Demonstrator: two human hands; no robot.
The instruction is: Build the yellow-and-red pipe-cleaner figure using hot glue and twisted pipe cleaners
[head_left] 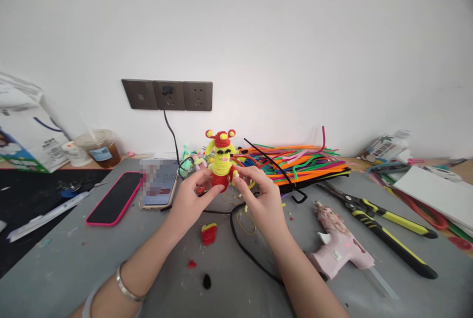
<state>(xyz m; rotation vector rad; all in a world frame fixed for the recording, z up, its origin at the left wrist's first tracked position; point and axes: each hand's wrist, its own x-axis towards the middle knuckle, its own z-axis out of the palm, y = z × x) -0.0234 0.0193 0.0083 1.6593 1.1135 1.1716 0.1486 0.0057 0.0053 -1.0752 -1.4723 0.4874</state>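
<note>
A red and yellow pipe-cleaner figure, with a red hat and dark brows, is held upright above the grey table. My left hand grips its lower body from the left, thumb across the red base. On the other side my right hand pinches the figure's small red and yellow arm at the thumb and fingertips. Below the hands lies a loose red piece with a yellow edge. Nearer to me are a red scrap and a black oval piece.
A pink glue gun and yellow-black pliers lie at right. Colourful pipe cleaners are heaped along the wall. Two phones, one pink-cased, lie left, near a drink cup. A black cable crosses the table.
</note>
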